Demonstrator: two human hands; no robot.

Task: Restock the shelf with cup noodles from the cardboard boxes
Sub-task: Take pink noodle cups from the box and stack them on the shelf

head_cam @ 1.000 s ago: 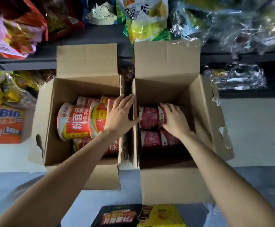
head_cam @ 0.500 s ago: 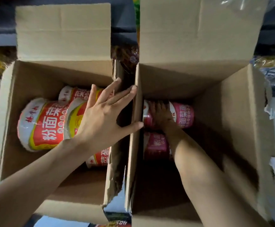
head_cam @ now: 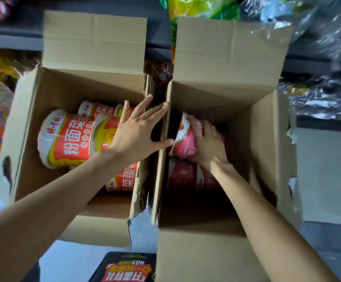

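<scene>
Lifting: right hand (head_cam: 206, 147) grips pink cup noodle (head_cam: 186, 139), now tilted up off lower cup (head_cam: 183, 175) in right box (head_cam: 267, 143); left hand (head_cam: 139, 131), fingers spread, apparently steadies divider wall; extraction begun; shelf (head_cam: 7, 40) beyond.

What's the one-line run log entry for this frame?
phase: picking | right hand: gripping pink cup noodle in right box | left hand: open, fingers spread over left box | red cups: untouched
</scene>
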